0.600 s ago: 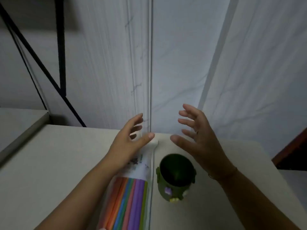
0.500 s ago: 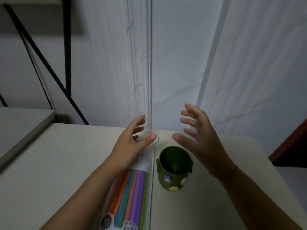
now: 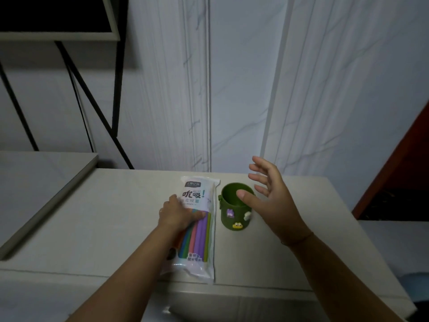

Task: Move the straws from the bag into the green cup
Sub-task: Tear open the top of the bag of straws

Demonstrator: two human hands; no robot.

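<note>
Head: left hand (image 3: 177,216) grips bag (image 3: 197,190) holding straws (image 3: 201,235), right hand (image 3: 275,203) spread by green cup (image 3: 232,216).

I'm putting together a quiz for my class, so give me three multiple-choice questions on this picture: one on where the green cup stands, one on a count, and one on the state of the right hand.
1. Seen from the person, where is the green cup relative to the bag? A) left B) right C) on top
2. How many hands touch the bag? A) two B) none C) one
3. The right hand is: A) open, holding nothing B) clenched into a fist C) flat on the table

Answers: B, the cup stands beside the bag's right edge; C, only the left hand is on it; A, its fingers are spread and curl round nothing.
</note>
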